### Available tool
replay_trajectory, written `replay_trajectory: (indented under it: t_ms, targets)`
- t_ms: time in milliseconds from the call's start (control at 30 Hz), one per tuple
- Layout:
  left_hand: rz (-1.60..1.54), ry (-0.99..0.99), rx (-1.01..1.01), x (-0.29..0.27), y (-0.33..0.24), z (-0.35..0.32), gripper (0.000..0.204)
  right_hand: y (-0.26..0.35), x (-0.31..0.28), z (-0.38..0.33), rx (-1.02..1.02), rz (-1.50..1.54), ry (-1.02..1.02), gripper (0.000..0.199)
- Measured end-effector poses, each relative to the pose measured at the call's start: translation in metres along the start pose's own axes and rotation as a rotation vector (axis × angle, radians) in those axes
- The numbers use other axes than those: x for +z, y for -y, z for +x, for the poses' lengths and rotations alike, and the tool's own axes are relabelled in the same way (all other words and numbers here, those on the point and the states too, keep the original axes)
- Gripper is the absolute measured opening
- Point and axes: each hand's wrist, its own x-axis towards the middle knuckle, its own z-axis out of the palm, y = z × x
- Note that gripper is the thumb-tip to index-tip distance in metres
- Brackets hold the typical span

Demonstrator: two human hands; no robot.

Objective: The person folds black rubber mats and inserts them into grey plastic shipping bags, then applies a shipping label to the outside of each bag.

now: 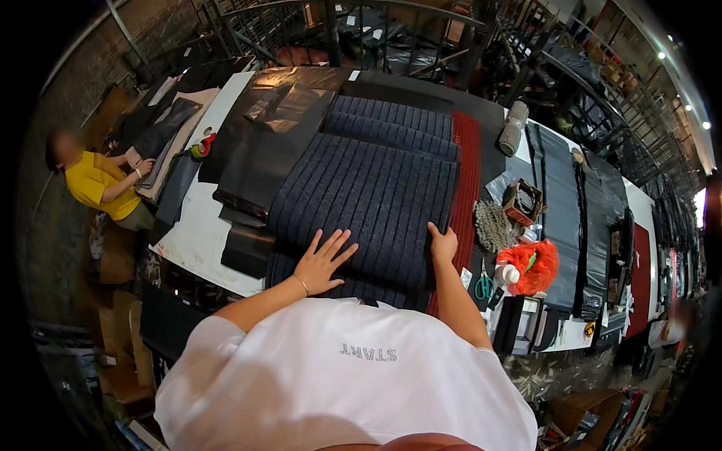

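Note:
A dark blue ribbed mat [368, 188] lies folded in overlapping layers on the table in front of me. My left hand [322, 264] rests flat on its near left part, fingers spread. At the mat's near right edge, my right hand [444, 246] is closed on the border, thumb on top; the other fingers are partly hidden. A red ribbed mat [468, 165] shows beneath, along the right side. Black plastic sheeting [256, 161] lies left of the blue mat.
Right of the mats are teal-handled scissors [483, 286], a red plastic bag [538, 267], a white bottle [508, 275], a small box [524, 201] and a grey roll [514, 128]. A tape dispenser [203, 145] sits at left, near a person in yellow [98, 180]. Metal railings [376, 34] stand behind.

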Motion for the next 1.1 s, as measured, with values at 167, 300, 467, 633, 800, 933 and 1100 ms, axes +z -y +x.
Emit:
replay_trajectory:
  t_ms: [167,300,467,633,800,933,1100]
  targets:
    - [-0.202,-0.106,-0.074,0.023,0.006,0.015,0.105,-0.004,-0.003,0.012,0.028,0.016,0.018,0.073]
    - [-0.216,-0.096,-0.004,0.035,0.02,0.019,0.1,0.005,-0.006,0.005,0.065,-0.091,-0.042,0.085]
    - [-0.177,-0.253,0.082,0.05,0.036,0.025,0.091,0.048,-0.021,-0.062,-0.789,-0.344,-0.164,0.092]
    - [-0.142,-0.368,0.13,0.021,0.045,0.036,0.071,0.062,-0.015,-0.148,-1.007,-0.808,0.107,0.103]
    - [-0.232,-0.24,0.163,-0.068,0.025,0.028,0.049,0.086,-0.07,-0.147,-1.092,-0.707,0.161,0.073]
    - [-0.317,-0.043,0.211,-0.147,0.007,-0.016,0.041,0.139,-0.136,-0.183,-0.939,-0.772,0.622,0.069]
    - [-0.443,0.005,0.158,-0.161,0.024,-0.011,0.043,0.178,-0.137,-0.151,-0.856,-0.743,0.938,0.078]
